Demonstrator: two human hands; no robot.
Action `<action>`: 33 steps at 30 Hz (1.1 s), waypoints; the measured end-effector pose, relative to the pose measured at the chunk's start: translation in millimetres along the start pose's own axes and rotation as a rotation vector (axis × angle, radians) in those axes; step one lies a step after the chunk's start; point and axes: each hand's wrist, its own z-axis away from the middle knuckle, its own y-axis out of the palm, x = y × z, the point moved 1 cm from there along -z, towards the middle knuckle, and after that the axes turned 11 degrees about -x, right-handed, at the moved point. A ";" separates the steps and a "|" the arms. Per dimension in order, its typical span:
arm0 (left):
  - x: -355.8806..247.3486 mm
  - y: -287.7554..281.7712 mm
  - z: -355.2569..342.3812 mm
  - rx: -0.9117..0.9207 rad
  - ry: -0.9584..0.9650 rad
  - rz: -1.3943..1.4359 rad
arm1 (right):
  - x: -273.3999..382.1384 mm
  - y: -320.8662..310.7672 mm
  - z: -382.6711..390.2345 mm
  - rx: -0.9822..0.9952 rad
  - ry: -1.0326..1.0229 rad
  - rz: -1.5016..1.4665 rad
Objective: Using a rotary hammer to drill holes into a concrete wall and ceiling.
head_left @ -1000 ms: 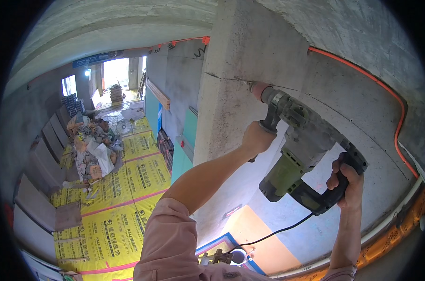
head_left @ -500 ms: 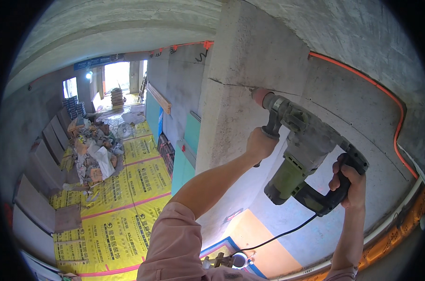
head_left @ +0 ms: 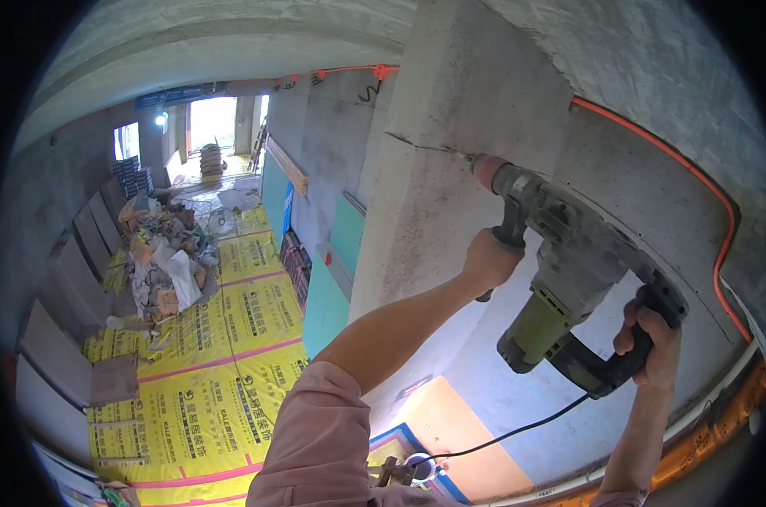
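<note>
Raised in front of me is a dusty grey and green rotary hammer drill (head_left: pixel 577 262). My left hand (head_left: pixel 493 260) is closed round its black side handle, just behind the reddish chuck. My right hand (head_left: pixel 653 342) grips the black rear handle, fingers wrapped round it. The bit points up and left at the concrete beam (head_left: pixel 433 101), by a dark crack line (head_left: pixel 417 144). Whether its tip touches the concrete or has entered it cannot be made out. A black power cord (head_left: pixel 518 433) hangs from the rear handle down toward the lower middle.
An orange conduit (head_left: pixel 670 156) runs along the ceiling edge at right. Far below, yellow printed sheeting (head_left: pixel 205 406) covers the floor, with a rubble heap (head_left: pixel 167 262) on it. Grey panels (head_left: pixel 53 346) lean along the left wall; green boards (head_left: pixel 328 304) stand against the middle wall.
The drill and both hands now appear farther right and slightly lower in the picture. The view has shifted a little; the bit still points at the crack line. Both grips are unchanged.
</note>
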 end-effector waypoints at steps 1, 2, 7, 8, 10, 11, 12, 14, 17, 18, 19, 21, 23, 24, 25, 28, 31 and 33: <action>0.4 0.5 -0.2 -0.002 0.018 0.003 | 0.7 0.4 -0.2 0.026 -0.012 -0.009; 0.9 1.0 0.6 -0.004 0.033 0.007 | 1.0 1.0 0.3 0.054 -0.018 -0.026; 3.7 2.5 1.4 0.038 0.042 0.052 | 6.1 1.6 1.0 0.077 -0.057 0.012; 3.4 3.0 1.3 0.064 0.068 0.094 | 6.9 1.3 2.2 0.074 -0.068 0.016; 3.1 3.2 -0.1 0.089 0.070 0.141 | 7.4 2.1 2.5 0.091 -0.077 0.018; 3.3 3.3 0.1 0.095 0.032 0.140 | 7.5 2.6 3.6 0.104 -0.077 0.013; 3.1 3.9 0.8 0.100 -0.005 0.139 | 8.1 2.4 4.0 0.096 -0.074 0.024; 1.1 5.0 2.9 0.110 0.036 0.199 | 9.5 2.1 4.6 0.083 -0.076 0.044; -2.7 6.7 4.9 0.120 0.032 0.268 | 13.7 1.2 5.6 0.083 -0.121 0.116; -3.7 6.7 5.9 0.128 0.018 0.274 | 15.1 1.1 7.1 0.094 -0.131 0.112; -4.7 6.1 5.4 0.137 0.018 0.286 | 16.1 1.4 6.8 0.106 -0.142 0.108; -6.1 5.2 4.7 0.169 -0.002 0.268 | 17.8 2.3 9.0 0.116 -0.146 0.111; -7.8 5.4 2.8 0.194 0.025 0.281 | 19.2 4.4 9.7 0.123 -0.150 0.115; -8.0 6.1 2.8 0.209 0.034 0.263 | 20.5 5.2 10.7 0.133 -0.159 0.119; -8.7 6.5 2.5 0.191 0.040 0.290 | 21.6 6.5 11.3 0.143 -0.171 0.121; -8.9 7.3 6.8 0.165 0.036 0.333 | 25.6 10.3 15.4 0.128 -0.194 0.137; -10.7 2.8 11.1 0.179 0.001 0.350 | 28.1 15.0 15.6 0.086 -0.198 0.125; -14.3 -3.2 11.4 0.183 -0.021 0.285 | 28.8 18.6 12.8 0.068 -0.176 0.114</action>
